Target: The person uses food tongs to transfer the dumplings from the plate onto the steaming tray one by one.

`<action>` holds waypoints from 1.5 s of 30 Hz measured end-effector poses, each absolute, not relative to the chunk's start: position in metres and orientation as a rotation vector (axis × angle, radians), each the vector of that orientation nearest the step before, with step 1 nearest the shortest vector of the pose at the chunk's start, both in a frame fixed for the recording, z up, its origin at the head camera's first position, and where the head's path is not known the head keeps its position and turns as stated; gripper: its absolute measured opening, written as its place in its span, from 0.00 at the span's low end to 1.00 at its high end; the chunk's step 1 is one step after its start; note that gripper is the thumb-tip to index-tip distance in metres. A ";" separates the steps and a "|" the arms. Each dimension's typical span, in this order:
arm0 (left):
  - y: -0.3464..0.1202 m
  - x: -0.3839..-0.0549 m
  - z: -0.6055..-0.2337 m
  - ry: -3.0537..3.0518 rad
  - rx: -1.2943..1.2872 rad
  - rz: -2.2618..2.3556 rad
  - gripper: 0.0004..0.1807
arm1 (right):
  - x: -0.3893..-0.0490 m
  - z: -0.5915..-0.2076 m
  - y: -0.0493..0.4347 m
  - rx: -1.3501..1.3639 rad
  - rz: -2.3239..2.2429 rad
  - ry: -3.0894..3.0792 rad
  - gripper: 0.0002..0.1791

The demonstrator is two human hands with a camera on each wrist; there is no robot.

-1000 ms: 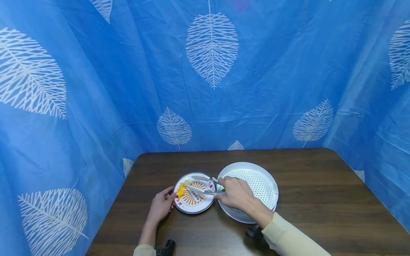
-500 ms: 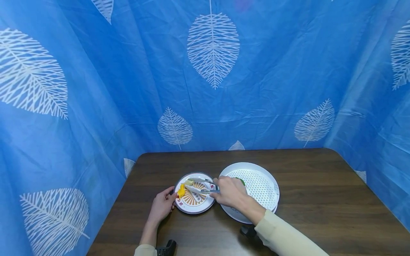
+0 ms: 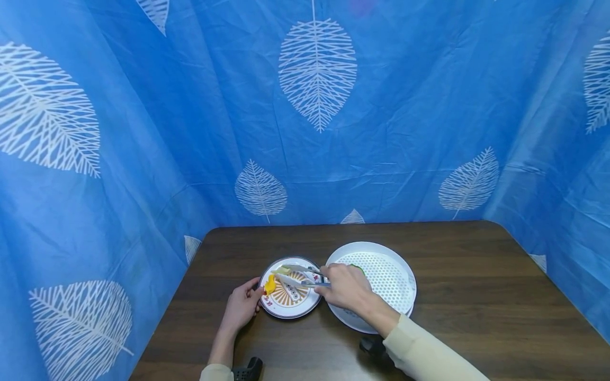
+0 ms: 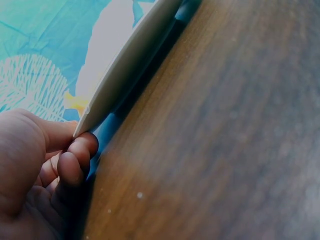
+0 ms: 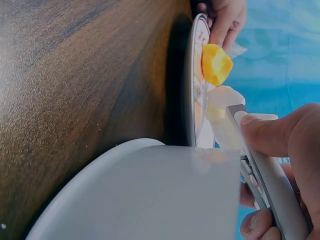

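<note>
My left hand (image 3: 243, 304) pinches the left rim of a small patterned plate (image 3: 292, 312), thumb above and fingers curled beneath in the left wrist view. Close to that thumb lies a bright yellow piece of food (image 3: 270, 284), smooth and rounded in the right wrist view (image 5: 216, 64). My right hand (image 3: 350, 286) grips metal tongs (image 5: 272, 185) with pale, broad tips. Those tips reach over the plate from the right and lie on both sides of a pale yellowish piece (image 3: 281, 270), partly hidden by them.
Right of the plate stands a round white tray (image 3: 407, 278) with a perforated inside, beneath my right forearm. Something green (image 3: 357, 268) shows in it behind my right hand. The dark wooden table (image 3: 457, 296) ends at a blue leaf-print curtain (image 3: 381, 132).
My right hand has shifted slightly left with the tongs, and their tips have drawn closer together at the pale piece. My left hand stays at the plate's rim.
</note>
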State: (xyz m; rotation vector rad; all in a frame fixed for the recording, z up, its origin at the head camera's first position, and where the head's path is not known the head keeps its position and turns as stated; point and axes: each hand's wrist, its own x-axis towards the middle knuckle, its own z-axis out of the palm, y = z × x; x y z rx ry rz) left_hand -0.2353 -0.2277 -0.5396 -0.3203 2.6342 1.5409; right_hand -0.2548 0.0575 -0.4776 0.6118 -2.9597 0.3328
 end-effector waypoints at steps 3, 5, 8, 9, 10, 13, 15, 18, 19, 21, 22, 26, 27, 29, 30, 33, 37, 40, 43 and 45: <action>-0.227 -0.235 -0.539 2.632 -0.320 1.545 0.28 | -0.252 -0.476 0.062 0.604 0.340 -2.950 0.26; -0.227 -0.235 -0.539 2.630 -0.320 1.547 0.28 | -0.250 -0.474 0.065 0.596 0.350 -2.939 0.25; -0.226 -0.235 -0.539 2.630 -0.322 1.547 0.28 | -0.245 -0.471 0.070 0.589 0.376 -2.923 0.24; -0.226 -0.235 -0.539 2.630 -0.324 1.547 0.28 | -0.244 -0.470 0.072 0.589 0.382 -2.920 0.24; -0.226 -0.235 -0.538 2.630 -0.325 1.548 0.27 | -0.242 -0.469 0.073 0.590 0.387 -2.920 0.24; -0.226 -0.235 -0.538 2.627 -0.333 1.547 0.28 | -0.237 -0.465 0.078 0.595 0.410 -2.915 0.23; -0.226 -0.235 -0.538 2.626 -0.341 1.544 0.28 | -0.233 -0.462 0.081 0.589 0.413 -2.915 0.23; -0.225 -0.236 -0.538 2.623 -0.356 1.539 0.28 | -0.227 -0.459 0.090 0.571 0.436 -2.903 0.24; -0.225 -0.236 -0.538 2.621 -0.359 1.538 0.28 | -0.224 -0.458 0.093 0.564 0.435 -2.897 0.24; -0.224 -0.236 -0.537 2.619 -0.362 1.535 0.28 | -0.221 -0.456 0.100 0.561 0.437 -2.869 0.24; -0.224 -0.236 -0.537 2.618 -0.362 1.535 0.28 | -0.219 -0.455 0.103 0.560 0.443 -2.859 0.24; -0.224 -0.236 -0.537 2.617 -0.359 1.547 0.28 | -0.213 -0.453 0.116 0.553 0.441 -2.827 0.25; -0.224 -0.236 -0.537 2.618 -0.363 1.547 0.28 | -0.212 -0.452 0.119 0.548 0.442 -2.826 0.25; -0.224 -0.236 -0.538 2.623 -0.369 1.548 0.28 | -0.209 -0.451 0.124 0.539 0.443 -2.826 0.25; -0.224 -0.237 -0.538 2.630 -0.366 1.546 0.28 | -0.208 -0.451 0.127 0.536 0.443 -2.826 0.25; -0.224 -0.236 -0.539 2.633 -0.383 1.536 0.28 | -0.204 -0.451 0.134 0.522 0.436 -2.828 0.26; -0.224 -0.234 -0.539 2.628 -0.396 1.530 0.28 | -0.199 -0.451 0.141 0.495 0.447 -2.845 0.29; -0.224 -0.234 -0.539 2.622 -0.396 1.533 0.28 | -0.196 -0.450 0.147 0.480 0.450 -2.853 0.31; -0.223 -0.234 -0.538 2.627 -0.387 1.535 0.28 | -0.193 -0.449 0.155 0.472 0.440 -2.855 0.30; -0.223 -0.235 -0.538 2.632 -0.379 1.537 0.28 | -0.192 -0.448 0.161 0.462 0.435 -2.859 0.30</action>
